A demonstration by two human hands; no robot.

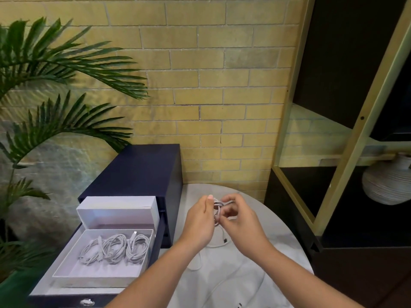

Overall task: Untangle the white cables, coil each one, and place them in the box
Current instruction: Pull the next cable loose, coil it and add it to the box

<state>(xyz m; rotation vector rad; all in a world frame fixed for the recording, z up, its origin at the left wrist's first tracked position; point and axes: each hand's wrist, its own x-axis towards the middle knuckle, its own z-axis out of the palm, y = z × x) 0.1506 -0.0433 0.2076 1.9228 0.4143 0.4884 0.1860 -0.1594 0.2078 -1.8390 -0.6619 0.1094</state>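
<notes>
**Cable being coiled over a pale round tabletop**

Both hands are raised just above the tabletop (282, 238), a round, pale, marbled surface set against a yellow brick wall (211, 85). The left hand (198, 221) and right hand (241, 221) each have a pinching grip on a small bundle of white cable (217, 208) between them. Its loose tail (213, 246) trails down onto the tabletop.

Left of the tabletop stands a navy cabinet (138, 170) with its drawer (44, 287) pulled out. The white box (89, 271) sits in that drawer and holds three coils (115, 247) side by side. Its lid (117, 210) is propped just behind it.

Palm fronds (55, 63) fill the left side. On the right is a dark shelf unit (355, 85) with a gold frame, holding a ribbed pale vase (387, 185).
</notes>
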